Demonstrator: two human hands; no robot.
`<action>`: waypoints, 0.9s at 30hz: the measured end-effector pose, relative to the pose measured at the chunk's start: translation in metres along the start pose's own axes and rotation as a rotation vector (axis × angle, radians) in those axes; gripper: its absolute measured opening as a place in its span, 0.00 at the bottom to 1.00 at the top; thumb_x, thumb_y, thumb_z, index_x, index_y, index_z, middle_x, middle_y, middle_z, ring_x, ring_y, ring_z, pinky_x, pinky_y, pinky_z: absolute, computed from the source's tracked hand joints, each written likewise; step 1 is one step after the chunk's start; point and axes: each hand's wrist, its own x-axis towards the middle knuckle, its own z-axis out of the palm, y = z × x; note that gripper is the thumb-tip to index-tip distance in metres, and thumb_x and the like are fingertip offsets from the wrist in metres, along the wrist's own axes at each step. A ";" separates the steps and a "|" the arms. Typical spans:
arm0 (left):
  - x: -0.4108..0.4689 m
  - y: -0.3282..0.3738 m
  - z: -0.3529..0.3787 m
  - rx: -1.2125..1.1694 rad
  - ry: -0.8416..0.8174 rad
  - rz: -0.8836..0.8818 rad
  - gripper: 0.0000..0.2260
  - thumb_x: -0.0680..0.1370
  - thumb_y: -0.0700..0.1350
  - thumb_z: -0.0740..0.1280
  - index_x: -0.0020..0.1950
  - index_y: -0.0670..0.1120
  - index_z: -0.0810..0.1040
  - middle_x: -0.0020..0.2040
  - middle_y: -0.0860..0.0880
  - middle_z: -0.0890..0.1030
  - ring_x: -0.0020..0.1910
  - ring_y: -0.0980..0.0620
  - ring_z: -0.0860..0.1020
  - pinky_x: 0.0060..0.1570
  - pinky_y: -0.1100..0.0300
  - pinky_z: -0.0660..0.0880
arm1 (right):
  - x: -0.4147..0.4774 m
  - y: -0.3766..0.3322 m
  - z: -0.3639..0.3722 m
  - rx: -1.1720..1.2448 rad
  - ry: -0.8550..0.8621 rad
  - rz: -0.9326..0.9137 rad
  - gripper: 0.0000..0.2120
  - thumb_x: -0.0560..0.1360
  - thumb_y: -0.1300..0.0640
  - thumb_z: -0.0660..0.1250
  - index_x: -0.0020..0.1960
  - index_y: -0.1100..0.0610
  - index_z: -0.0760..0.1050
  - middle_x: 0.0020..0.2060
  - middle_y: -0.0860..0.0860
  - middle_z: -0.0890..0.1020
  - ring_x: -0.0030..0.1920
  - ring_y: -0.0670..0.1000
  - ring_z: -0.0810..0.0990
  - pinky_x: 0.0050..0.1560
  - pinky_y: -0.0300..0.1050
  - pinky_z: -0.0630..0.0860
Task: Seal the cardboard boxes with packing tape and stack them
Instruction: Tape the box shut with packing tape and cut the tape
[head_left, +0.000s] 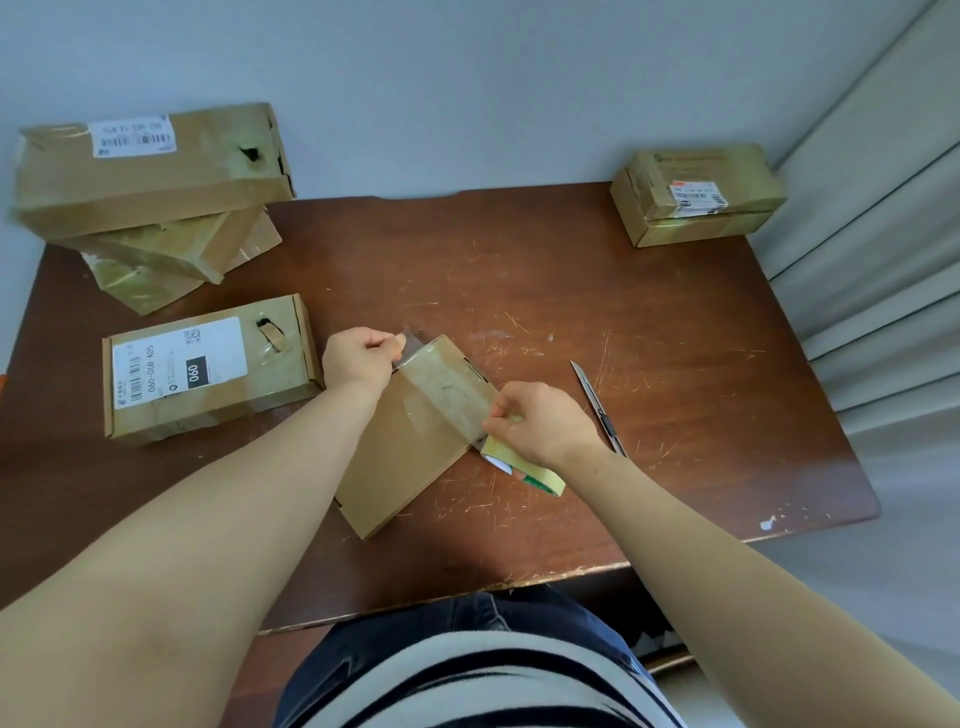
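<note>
Closest to you, your striped shirt (467, 686) and jeans (415, 623) meet the front edge of the desk (649, 322), and both bare forearms reach out over it. A flat box (395, 462) lies on the desk straight ahead of you, turned at an angle, with its flap shut.

Your right grip (540, 421) is at the right edge of that box. Its fingers are curled tightly round the top of the tape roll (537, 480), and the thumb and forefinger are pinched where the tape leaves the roll. The roll stands on edge just beside the box.

From there a strip of tape (447, 395) runs slantwise across the far end of the lid. Your left grip (358, 361) is closed at the far left corner, pinching the free end of the strip between thumb and fingers, just past the box edge. You cannot tell how much of the strip is pressed down yet.

A knife (597, 405) lies on the desk just right of your right grip. To the left sits a labelled box (208, 369), apart from the flat one. Farther back on the left, a stack of boxes (150, 208) leans unevenly. One small box (696, 195) sits in the far right corner, near the curtain (883, 270).
</note>
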 end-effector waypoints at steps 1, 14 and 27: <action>0.000 -0.001 0.001 -0.002 -0.004 -0.001 0.06 0.75 0.44 0.71 0.42 0.43 0.83 0.43 0.49 0.82 0.43 0.51 0.77 0.47 0.61 0.72 | 0.001 -0.001 0.001 -0.026 -0.003 0.007 0.09 0.76 0.52 0.63 0.37 0.47 0.69 0.40 0.46 0.82 0.34 0.48 0.78 0.37 0.42 0.73; 0.013 -0.006 0.003 0.302 -0.120 -0.057 0.05 0.76 0.54 0.68 0.45 0.55 0.80 0.57 0.48 0.77 0.59 0.44 0.72 0.59 0.50 0.72 | 0.007 -0.010 0.012 -0.207 -0.055 0.034 0.06 0.76 0.60 0.56 0.44 0.50 0.67 0.37 0.51 0.83 0.36 0.52 0.83 0.36 0.42 0.72; -0.017 0.001 0.017 0.503 0.023 0.429 0.18 0.82 0.52 0.57 0.69 0.46 0.73 0.60 0.44 0.79 0.59 0.44 0.76 0.52 0.52 0.73 | 0.011 -0.011 0.011 -0.201 -0.084 0.022 0.05 0.76 0.59 0.57 0.50 0.50 0.68 0.38 0.52 0.80 0.44 0.56 0.82 0.41 0.45 0.74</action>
